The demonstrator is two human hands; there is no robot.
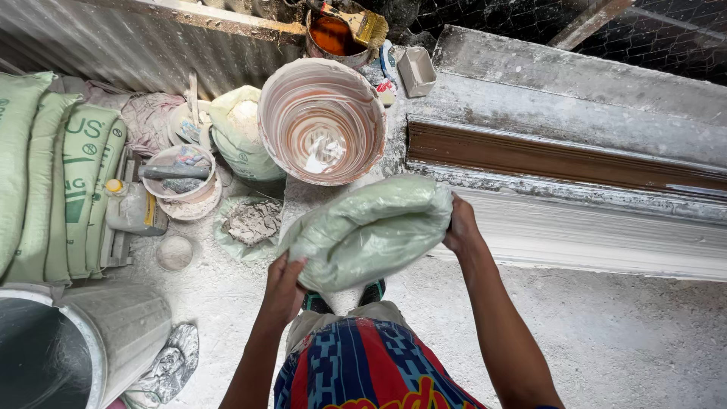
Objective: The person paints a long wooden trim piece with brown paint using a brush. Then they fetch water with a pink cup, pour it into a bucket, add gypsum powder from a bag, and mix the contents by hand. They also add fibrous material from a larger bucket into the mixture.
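Note:
I hold a pale green sack [371, 227] of powder in front of me, lying almost level. My left hand [284, 288] grips its near lower end from below. My right hand [460, 226] clasps its right end. Just beyond the sack stands a large white bucket [322, 121] with brown and white swirls inside and a little white residue at its bottom. The sack's far end is close to the bucket's rim.
Stacked green sacks [53, 174] lie at the left. A grey bin [113, 333] stands at the lower left. Small dusty bowls [182, 182], an open bag of powder [238, 129], a tin with a brush [341, 30] and a long white and brown moulding [575, 167] surround me.

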